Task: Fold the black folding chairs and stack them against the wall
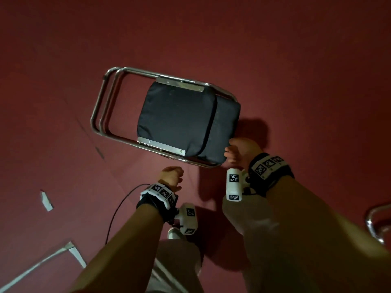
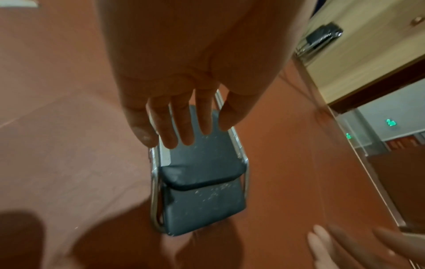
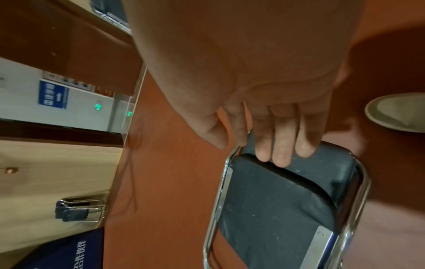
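A folded black chair (image 1: 177,117) with a chrome frame is on the red floor ahead of me, its padded seat closed against the backrest. I cannot tell whether it lies flat or leans. My right hand (image 1: 234,152) is at the backrest's top corner. In the right wrist view its fingers (image 3: 280,154) reach over the top edge of the chair (image 3: 276,209), relaxed and not closed round it. In the left wrist view this right hand (image 2: 340,243) shows straight fingers beside the chair (image 2: 202,200). My left hand (image 1: 171,176) hangs free with straight fingers (image 2: 179,127), holding nothing.
Another chrome chair frame (image 1: 374,225) pokes in at the right edge. Folded chairs (image 3: 80,211) lean on a wooden wall. White tape marks (image 1: 46,200) and a black cable (image 1: 122,208) lie on the floor. My shoe (image 3: 395,112) is near the chair.
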Motion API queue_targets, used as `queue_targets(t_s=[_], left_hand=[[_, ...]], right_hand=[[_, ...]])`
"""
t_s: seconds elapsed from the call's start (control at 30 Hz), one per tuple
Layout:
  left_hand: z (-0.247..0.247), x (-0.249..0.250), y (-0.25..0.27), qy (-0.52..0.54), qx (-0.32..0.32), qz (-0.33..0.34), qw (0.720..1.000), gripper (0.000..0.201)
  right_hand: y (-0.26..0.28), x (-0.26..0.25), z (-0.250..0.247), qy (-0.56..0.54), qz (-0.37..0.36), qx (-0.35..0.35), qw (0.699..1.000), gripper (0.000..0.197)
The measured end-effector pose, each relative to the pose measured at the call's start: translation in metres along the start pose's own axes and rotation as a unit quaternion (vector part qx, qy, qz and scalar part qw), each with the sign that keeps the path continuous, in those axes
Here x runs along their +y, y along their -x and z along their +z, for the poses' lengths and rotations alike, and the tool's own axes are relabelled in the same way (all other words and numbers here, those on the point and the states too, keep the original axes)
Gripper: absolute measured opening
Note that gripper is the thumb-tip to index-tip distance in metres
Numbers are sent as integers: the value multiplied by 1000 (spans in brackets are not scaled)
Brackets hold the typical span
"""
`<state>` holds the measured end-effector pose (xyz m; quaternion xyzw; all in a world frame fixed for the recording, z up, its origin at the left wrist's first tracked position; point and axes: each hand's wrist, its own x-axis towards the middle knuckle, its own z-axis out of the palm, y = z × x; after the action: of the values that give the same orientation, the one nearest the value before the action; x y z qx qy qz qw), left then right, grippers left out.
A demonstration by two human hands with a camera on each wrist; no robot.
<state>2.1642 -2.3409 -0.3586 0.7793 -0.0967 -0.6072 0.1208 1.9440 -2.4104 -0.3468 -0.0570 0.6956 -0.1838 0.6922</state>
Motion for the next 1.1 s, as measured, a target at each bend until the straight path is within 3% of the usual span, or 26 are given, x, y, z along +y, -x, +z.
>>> queue_targets(t_s=[0.13,0.4,0.5,0.53,0.6,0.7,0.73,0.83,0.97,1.1], left_hand=[[7,-38,-80,-12,-9,-2,1000,9],[40,-88,-249,-39,-26,1,999,12],[58,-102,-294,-91,-68,16,993,24],[64,-107,-304,-103,-82,9,991,19],[76,-116,-322,-58,-125,-37,990,16],[96,-140,-390,43,-179,-49,982,41],[101,-139,-392,70,-191,-51,978,41],[106,-130,-355,117,-185,-63,974,4],[112,-133,-357,145,-214,-79,963,23],[117,-132,-361,145,-188,-74,969,34]], right_hand=[[-67,38,11,23,-14,38,999,18],[-212,87,34,42,-65,23,997,11],[-255,102,34,38,-64,37,997,20],[-268,108,33,32,-63,36,997,23],[-286,120,32,3,-59,22,998,28],[-302,139,25,-51,-70,18,996,18],[-306,148,20,-66,-71,25,995,15],[-309,170,1,-90,-66,59,992,15],[-312,189,-16,-122,-56,87,987,18],[-314,195,-15,-133,-47,83,987,18]])
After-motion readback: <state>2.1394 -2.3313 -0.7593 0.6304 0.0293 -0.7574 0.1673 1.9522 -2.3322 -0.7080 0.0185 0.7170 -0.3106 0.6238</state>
